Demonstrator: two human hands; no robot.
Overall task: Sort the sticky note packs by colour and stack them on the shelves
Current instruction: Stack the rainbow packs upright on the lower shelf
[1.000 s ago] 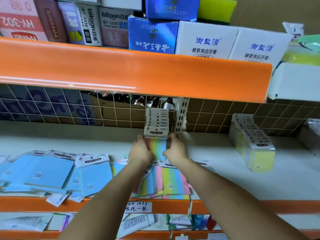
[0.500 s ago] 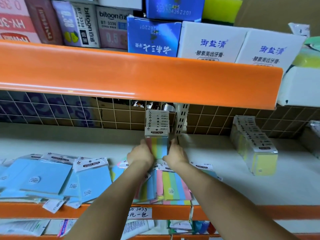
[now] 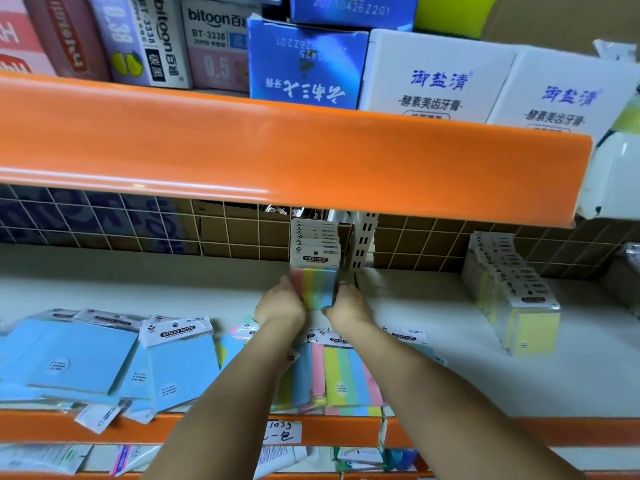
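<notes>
Toothpaste boxes (image 3: 436, 77) and pen boxes (image 3: 214, 43) above.

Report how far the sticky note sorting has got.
Done: yellow packs stand in a row at right. In hand: left hand and right hand squeeze an upright rainbow stack at the back. Left: loose rainbow packs near the front edge and blue packs scattered flat at left.

2 bare forearms (image 3: 221, 403), no sleeves or jewellery.
</notes>
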